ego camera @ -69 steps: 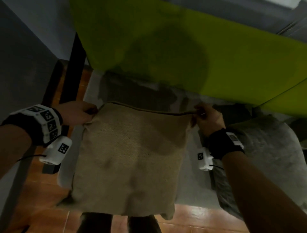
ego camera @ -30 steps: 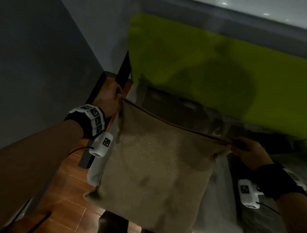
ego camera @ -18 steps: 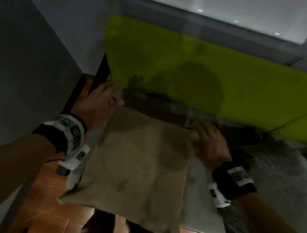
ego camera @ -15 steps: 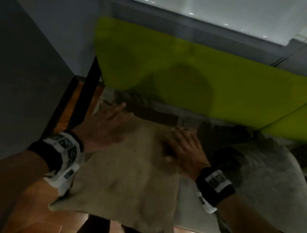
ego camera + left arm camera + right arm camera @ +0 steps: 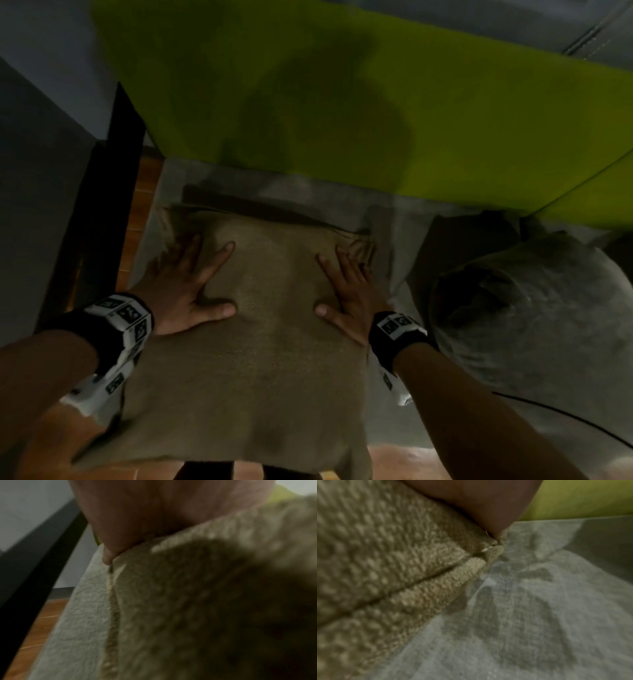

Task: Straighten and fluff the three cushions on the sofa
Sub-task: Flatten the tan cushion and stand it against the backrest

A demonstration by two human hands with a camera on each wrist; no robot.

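Observation:
A tan woven cushion (image 5: 267, 342) lies flat on the grey sofa seat (image 5: 387, 428), its near edge hanging over the seat front. My left hand (image 5: 191, 284) presses flat on its left half with fingers spread. My right hand (image 5: 346, 291) presses flat on its right half the same way. The left wrist view shows the palm (image 5: 154, 513) on the cushion (image 5: 205, 601) beside its corded seam. The right wrist view shows the palm (image 5: 479, 500) on the cushion (image 5: 385, 561) above its side seam. A grey cushion (image 5: 534, 325) sits to the right on the seat.
The lime-green sofa back (image 5: 376, 102) rises behind the cushion. A black frame bar (image 5: 102, 212) and a grey wall (image 5: 34, 171) stand to the left. Reddish wood floor (image 5: 144, 192) shows beside and in front of the seat. A thin cable (image 5: 565, 414) trails from my right wrist.
Both hands held the tan cushion up by its top corners, then let go and laid it on the seat. Now both palms press flat on it.

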